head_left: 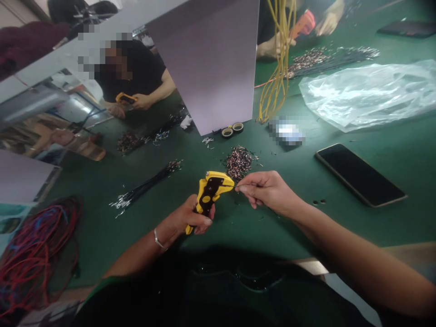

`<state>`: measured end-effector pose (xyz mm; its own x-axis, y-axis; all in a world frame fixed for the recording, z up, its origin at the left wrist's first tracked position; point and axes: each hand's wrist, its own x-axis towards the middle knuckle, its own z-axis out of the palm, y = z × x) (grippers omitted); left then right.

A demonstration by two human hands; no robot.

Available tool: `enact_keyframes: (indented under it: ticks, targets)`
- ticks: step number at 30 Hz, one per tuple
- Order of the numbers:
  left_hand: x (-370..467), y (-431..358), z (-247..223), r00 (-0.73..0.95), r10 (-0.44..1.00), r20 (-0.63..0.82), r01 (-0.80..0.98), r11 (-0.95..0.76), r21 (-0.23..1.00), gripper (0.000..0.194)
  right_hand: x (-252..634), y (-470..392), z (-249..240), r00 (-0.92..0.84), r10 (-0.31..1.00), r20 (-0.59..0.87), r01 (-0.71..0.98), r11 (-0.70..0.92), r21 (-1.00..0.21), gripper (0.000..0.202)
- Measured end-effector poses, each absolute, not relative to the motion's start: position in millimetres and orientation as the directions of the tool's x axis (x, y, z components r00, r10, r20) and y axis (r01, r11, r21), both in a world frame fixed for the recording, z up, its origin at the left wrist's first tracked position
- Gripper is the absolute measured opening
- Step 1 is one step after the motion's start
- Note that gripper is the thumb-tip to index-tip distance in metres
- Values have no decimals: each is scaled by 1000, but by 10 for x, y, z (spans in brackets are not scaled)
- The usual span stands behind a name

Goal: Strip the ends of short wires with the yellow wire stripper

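My left hand (200, 218) is wrapped round the handle of a yellow and black wire stripper (208, 195), whose jaws point to the right. At those jaws, the thumb and fingers of my right hand (260, 188) pinch a thin dark wire (235, 186). Just behind the tool lies a heap of short copper-coloured and dark clippings (239, 161). A bundle of black wires (146, 184) with bare ends rests on the green table (129, 245) to the left.
A phone (361, 175) and a clear plastic bag (371, 97) lie right. Two tape rolls (232, 130) sit by a grey panel (211, 63). Yellow wires (277, 68) hang behind. Red and blue cables (41, 254) are coiled left. Other people's hands (141, 101) work across the table.
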<state>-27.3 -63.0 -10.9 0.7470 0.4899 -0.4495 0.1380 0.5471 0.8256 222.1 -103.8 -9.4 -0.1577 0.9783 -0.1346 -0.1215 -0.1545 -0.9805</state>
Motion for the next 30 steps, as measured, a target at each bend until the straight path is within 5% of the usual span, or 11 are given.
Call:
enact_keyframes:
  ticks: [30]
  targets:
    - [-181,-592,-279,689,588,-424,178,431,885,29,2272,-975,-211,-66,994,-89,-3,-89,-996,20]
